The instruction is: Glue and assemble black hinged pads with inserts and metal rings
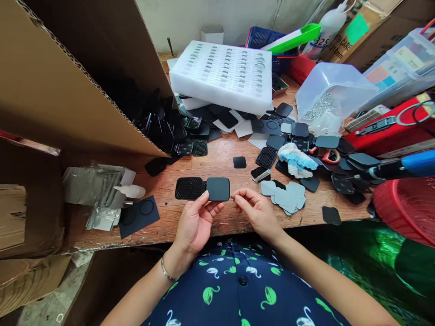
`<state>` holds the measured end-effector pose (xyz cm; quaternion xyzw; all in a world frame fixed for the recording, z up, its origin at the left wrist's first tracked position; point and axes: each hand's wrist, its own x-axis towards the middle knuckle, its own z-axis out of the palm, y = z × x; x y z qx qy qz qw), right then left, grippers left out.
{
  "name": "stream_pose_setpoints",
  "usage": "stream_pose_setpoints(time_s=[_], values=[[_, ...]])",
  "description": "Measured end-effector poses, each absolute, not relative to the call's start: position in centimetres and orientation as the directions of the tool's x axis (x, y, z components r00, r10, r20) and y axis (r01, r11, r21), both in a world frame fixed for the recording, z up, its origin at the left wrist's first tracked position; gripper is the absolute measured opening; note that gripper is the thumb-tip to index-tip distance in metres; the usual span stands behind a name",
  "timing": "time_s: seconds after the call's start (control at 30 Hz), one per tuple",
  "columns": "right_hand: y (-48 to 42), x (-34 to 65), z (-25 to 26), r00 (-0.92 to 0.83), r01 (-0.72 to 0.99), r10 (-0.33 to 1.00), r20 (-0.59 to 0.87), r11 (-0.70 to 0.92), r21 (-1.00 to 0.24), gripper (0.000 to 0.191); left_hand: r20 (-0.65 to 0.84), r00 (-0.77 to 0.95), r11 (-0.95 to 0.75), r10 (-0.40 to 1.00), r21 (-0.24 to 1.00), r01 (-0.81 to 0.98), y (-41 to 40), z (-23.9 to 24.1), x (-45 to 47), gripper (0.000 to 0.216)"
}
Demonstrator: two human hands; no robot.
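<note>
My left hand (197, 222) is closed on a black hinged two-panel piece (218, 189), thumb on top and fingers underneath. The panel in my grip is a smooth dark rounded square. Its other panel (188, 188), to the left, has a ribbed face with a ring shape. My right hand (256, 210) is beside the smooth panel's right edge, with thumb and forefinger pinched together. Whatever may be between those fingertips is too small to make out. A stack of pale grey rounded squares (287, 198) lies to the right of my right hand.
A white foam block (220, 74) holding rows of small parts sits at the back. Left stands a tall cardboard box (78, 81). A blue-handled tool (408, 165), red basket (404, 210), crocheted piece (296, 160) and clear bin (335, 97) are right. Black sheet (139, 216) lies front left.
</note>
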<state>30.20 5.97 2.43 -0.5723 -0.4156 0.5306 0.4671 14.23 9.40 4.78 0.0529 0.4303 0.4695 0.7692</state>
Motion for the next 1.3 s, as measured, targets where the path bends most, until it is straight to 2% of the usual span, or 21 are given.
stream_pose_setpoints(time_s=[0.13,0.27,0.47,0.53,0.6,0.67,0.7,0.73,0.77,0.8,0.83,0.9,1.0,1.03,1.07,1.1,1.13,1.17,1.23,1.3], values=[[6.2,29.8,3.1,0.014,0.283,0.994,-0.105,-0.105,-0.953,0.037,-0.576,0.213,0.555,0.789,0.520,-0.649,9.0,4.6,14.5,0.012],[6.7,29.5,3.0,-0.039,0.490,0.998,0.050,0.063,-0.870,0.045,-0.551,0.202,0.541,0.809,0.566,-0.622,8.6,4.6,14.6,0.020],[6.2,30.4,2.9,-0.069,0.654,0.931,0.358,0.313,-0.689,0.038,-0.576,0.131,0.505,0.807,0.557,-0.660,8.7,4.5,14.3,0.021],[5.4,31.5,4.1,-0.059,0.659,0.913,0.404,0.340,-0.671,0.038,-0.580,0.106,0.486,0.808,0.552,-0.678,9.0,4.4,14.1,0.022],[4.0,33.6,5.8,-0.059,0.602,0.947,0.315,0.286,-0.746,0.041,-0.585,0.097,0.482,0.805,0.552,-0.680,9.3,4.3,13.8,0.024],[1.9,36.8,7.3,-0.153,0.476,0.988,0.036,0.105,-0.873,0.046,-0.591,0.091,0.484,0.801,0.552,-0.679,9.5,4.2,13.5,0.026],[0.6,38.7,7.7,-0.304,0.405,0.941,-0.149,-0.014,-0.914,0.049,-0.594,0.087,0.485,0.799,0.553,-0.677,9.6,4.1,13.4,0.027],[-0.8,40.6,7.7,-0.393,0.427,0.878,-0.274,-0.089,-0.900,0.039,-0.596,0.085,0.486,0.798,0.554,-0.676,9.6,4.0,13.3,0.028],[-2.4,42.5,7.3,-0.426,0.479,0.823,-0.375,-0.147,-0.866,0.037,-0.596,0.087,0.488,0.798,0.555,-0.674,9.7,4.0,13.2,0.029],[-3.9,44.0,6.5,-0.398,0.554,0.803,-0.443,-0.174,-0.814,0.044,-0.595,0.095,0.493,0.798,0.554,-0.671,9.7,4.0,13.2,0.028],[-5.4,45.3,5.6,-0.317,0.633,0.820,-0.476,-0.191,-0.750,0.049,-0.593,0.106,0.500,0.798,0.553,-0.667,9.7,3.9,13.2,0.028],[-7.7,46.4,3.7,-0.107,0.744,0.881,-0.461,-0.237,-0.625,0.037,-0.590,0.146,0.527,0.794,0.549,-0.649,9.6,3.9,13.5,0.027],[-8.7,44.8,3.2,0.067,0.803,0.940,-0.336,-0.250,-0.541,0.036,-0.590,0.203,0.569,0.782,0.541,-0.619,9.3,4.0,14.3,0.027],[-8.1,43.6,3.8,0.056,0.796,0.949,-0.310,-0.230,-0.560,0.035,-0.592,0.218,0.580,0.776,0.535,-0.614,9.2,4.0,14.6,0.028],[-7.2,42.2,4.5,0.012,0.760,0.951,-0.308,-0.208,-0.616,0.043,-0.594,0.234,0.592,0.770,0.528,-0.608,9.0,4.1,14.8,0.028],[-5.9,40.7,5.3,-0.064,0.696,0.944,-0.325,-0.191,-0.692,0.062,-0.596,0.247,0.602,0.764,0.523,-0.603,8.9,4.2,15.0,0.027],[-4.4,39.3,6.0,-0.117,0.572,0.935,-0.335,-0.212,-0.793,0.066,-0.597,0.263,0.614,0.758,0.517,-0.596,8.7,4.3,15.2,0.027],[-2.7,37.9,6.5,-0.128,0.428,0.935,-0.330,-0.248,-0.869,0.060,-0.597,0.277,0.625,0.753,0.514,-0.588,8.5,4.5,15.2,0.027],[0.6,35.7,6.7,-0.008,0.124,0.950,-0.312,-0.309,-0.943,0.046,-0.594,0.294,0.635,0.748,0.515,-0.575,8.1,4.7,15.1,0.027],[3.4,34.1,6.1,0.063,-0.171,0.928,-0.368,-0.353,-0.920,0.037,-0.594,0.290,0.634,0.751,0.523,-0.570,7.7,4.9,14.7,0.027]])
